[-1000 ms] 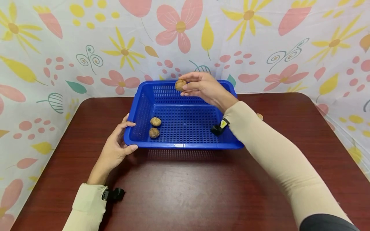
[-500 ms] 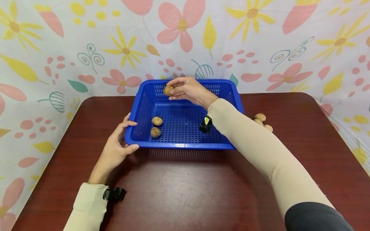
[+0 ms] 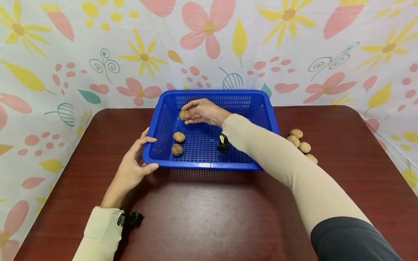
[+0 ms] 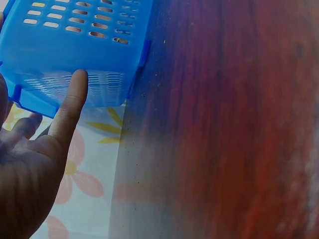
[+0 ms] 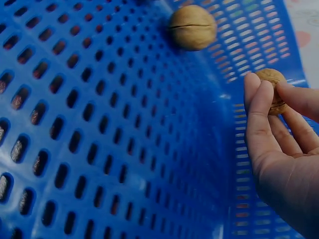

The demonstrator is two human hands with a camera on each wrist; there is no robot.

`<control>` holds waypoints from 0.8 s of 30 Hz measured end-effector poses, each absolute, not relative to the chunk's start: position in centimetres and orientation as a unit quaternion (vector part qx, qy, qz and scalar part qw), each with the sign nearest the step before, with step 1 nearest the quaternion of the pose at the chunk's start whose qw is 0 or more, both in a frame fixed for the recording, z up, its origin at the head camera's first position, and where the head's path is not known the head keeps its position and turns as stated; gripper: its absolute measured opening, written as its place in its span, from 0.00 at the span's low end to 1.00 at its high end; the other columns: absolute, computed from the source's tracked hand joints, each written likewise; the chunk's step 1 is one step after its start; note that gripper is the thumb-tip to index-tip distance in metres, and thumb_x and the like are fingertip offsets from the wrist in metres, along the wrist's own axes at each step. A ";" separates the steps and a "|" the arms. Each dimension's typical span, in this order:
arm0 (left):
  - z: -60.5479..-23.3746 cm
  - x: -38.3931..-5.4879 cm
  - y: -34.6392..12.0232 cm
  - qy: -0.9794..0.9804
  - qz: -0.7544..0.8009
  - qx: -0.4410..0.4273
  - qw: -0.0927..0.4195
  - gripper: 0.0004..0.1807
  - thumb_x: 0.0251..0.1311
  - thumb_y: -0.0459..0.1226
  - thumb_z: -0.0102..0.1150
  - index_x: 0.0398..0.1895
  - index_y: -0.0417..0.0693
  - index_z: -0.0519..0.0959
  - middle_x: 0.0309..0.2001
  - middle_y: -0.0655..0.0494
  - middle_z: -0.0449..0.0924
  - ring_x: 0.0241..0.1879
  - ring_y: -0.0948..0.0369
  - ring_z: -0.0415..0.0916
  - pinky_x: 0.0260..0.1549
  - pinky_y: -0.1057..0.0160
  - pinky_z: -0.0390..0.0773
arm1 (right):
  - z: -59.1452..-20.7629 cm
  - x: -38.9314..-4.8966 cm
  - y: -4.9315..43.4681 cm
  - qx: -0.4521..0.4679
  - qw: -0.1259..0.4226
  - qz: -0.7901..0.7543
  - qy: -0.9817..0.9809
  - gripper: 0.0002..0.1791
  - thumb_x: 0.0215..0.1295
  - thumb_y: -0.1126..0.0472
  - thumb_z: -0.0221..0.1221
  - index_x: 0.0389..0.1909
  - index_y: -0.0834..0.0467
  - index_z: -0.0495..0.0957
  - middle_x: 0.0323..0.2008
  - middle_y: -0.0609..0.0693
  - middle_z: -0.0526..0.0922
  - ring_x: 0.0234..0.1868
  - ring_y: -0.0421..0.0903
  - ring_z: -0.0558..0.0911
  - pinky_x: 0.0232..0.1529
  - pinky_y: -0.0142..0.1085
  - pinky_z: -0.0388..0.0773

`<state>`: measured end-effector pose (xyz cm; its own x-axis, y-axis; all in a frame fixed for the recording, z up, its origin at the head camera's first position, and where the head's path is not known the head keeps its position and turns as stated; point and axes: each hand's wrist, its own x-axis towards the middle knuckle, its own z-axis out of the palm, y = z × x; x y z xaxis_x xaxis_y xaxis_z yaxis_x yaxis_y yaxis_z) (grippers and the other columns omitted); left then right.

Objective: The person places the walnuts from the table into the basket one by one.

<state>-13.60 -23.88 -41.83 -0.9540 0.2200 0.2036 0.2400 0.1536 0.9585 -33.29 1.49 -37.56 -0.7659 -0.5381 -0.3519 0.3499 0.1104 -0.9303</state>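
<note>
A blue plastic basket (image 3: 212, 165) with slotted walls stands on the table. My right hand (image 3: 205, 111) is inside it, near the back left, and pinches a walnut (image 3: 183, 115) between thumb and fingertips, above the basket floor. Two walnuts lie on that floor along the left side, a back one (image 3: 179, 136) and a front one (image 3: 177, 149). My left hand (image 3: 130, 168) holds the basket's front left corner, with a fingertip over the left rim and the thumb at the front rim. In the right wrist view the held walnut (image 5: 273, 82) shows partly behind the fingers.
Several more walnuts (image 3: 305, 147) lie on the dark red-brown table (image 3: 209, 214) to the right of the basket, beside my right sleeve. A white cloth (image 3: 215, 69) with flower prints hangs behind the table. Each wrist wears a small black camera (image 3: 133, 219).
My right hand has moved left and down into the basket with the walnut. The walnuts at the right have come out from behind the sleeve. My left hand stays at the corner.
</note>
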 end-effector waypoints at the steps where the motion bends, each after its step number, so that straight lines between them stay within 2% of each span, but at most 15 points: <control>1: -41.8 -13.6 -23.9 -0.760 -0.632 -0.152 0.008 0.36 0.62 0.27 0.70 0.71 0.39 0.66 0.86 0.58 0.43 0.73 0.41 0.63 0.52 0.71 0.83 | -37.8 -33.3 1.4 -0.069 0.337 -0.659 0.669 0.22 0.73 0.74 0.58 0.67 0.64 0.75 0.63 0.64 0.81 0.65 0.67 0.80 0.68 0.51 0.77; 4: -41.8 -13.7 -23.9 -0.759 -0.633 -0.155 0.009 0.36 0.62 0.26 0.70 0.71 0.38 0.66 0.86 0.57 0.43 0.73 0.40 0.63 0.52 0.70 0.83 | -38.3 -33.4 1.1 -0.069 0.341 -0.645 0.681 0.22 0.73 0.73 0.58 0.67 0.63 0.76 0.63 0.62 0.81 0.63 0.65 0.82 0.66 0.49 0.79; 10: -41.6 -13.6 -24.2 -0.760 -0.632 -0.153 0.011 0.36 0.60 0.24 0.70 0.71 0.38 0.66 0.86 0.57 0.43 0.70 0.54 0.67 0.53 0.71 0.82 | -39.1 -33.3 0.2 -0.071 0.350 -0.631 0.689 0.22 0.73 0.74 0.57 0.66 0.64 0.76 0.66 0.60 0.80 0.56 0.61 0.86 0.60 0.46 0.84; 14: -41.6 -13.6 -24.4 -0.761 -0.631 -0.149 0.010 0.37 0.60 0.24 0.70 0.71 0.40 0.66 0.86 0.58 0.43 0.69 0.55 0.68 0.53 0.71 0.82 | -39.5 -33.4 -0.3 -0.071 0.350 -0.628 0.692 0.21 0.73 0.74 0.57 0.65 0.64 0.77 0.65 0.60 0.80 0.50 0.57 0.88 0.57 0.44 0.85; 24: -41.8 -13.8 -24.1 -0.746 -0.649 -0.152 0.000 0.37 0.60 0.24 0.71 0.71 0.40 0.66 0.86 0.59 0.42 0.67 0.59 0.71 0.52 0.69 0.83 | -39.4 -33.4 -0.4 -0.072 0.344 -0.612 0.709 0.22 0.72 0.75 0.57 0.65 0.64 0.77 0.61 0.63 0.83 0.44 0.53 0.89 0.54 0.44 0.86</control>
